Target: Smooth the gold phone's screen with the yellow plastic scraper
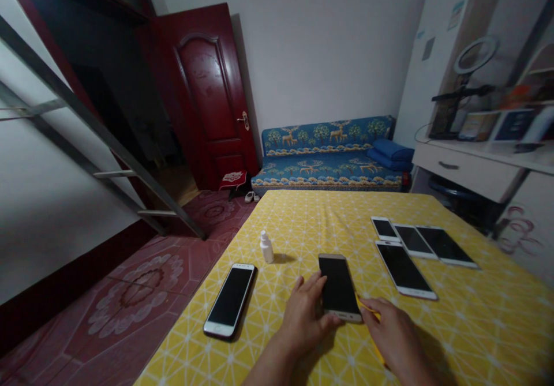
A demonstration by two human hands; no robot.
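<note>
A gold-edged phone (338,285) with a dark screen lies face up on the yellow patterned tablecloth (303,224). My left hand (305,317) rests against the phone's left edge, fingers stretched along it. My right hand (392,334) is at the phone's near right corner, fingertips touching it, with a thin yellow thing (367,307) partly hidden under the fingers. A small white bottle (266,247) stands to the left, and a white phone in a dark case (229,300) lies near the table's left edge.
Several more phones (404,270) lie in a group at the right of the table. Beyond the table are a blue patterned sofa (329,155), a dark red door (208,92), and a white desk (471,167) with a ring light. A metal ladder (99,138) slants at left.
</note>
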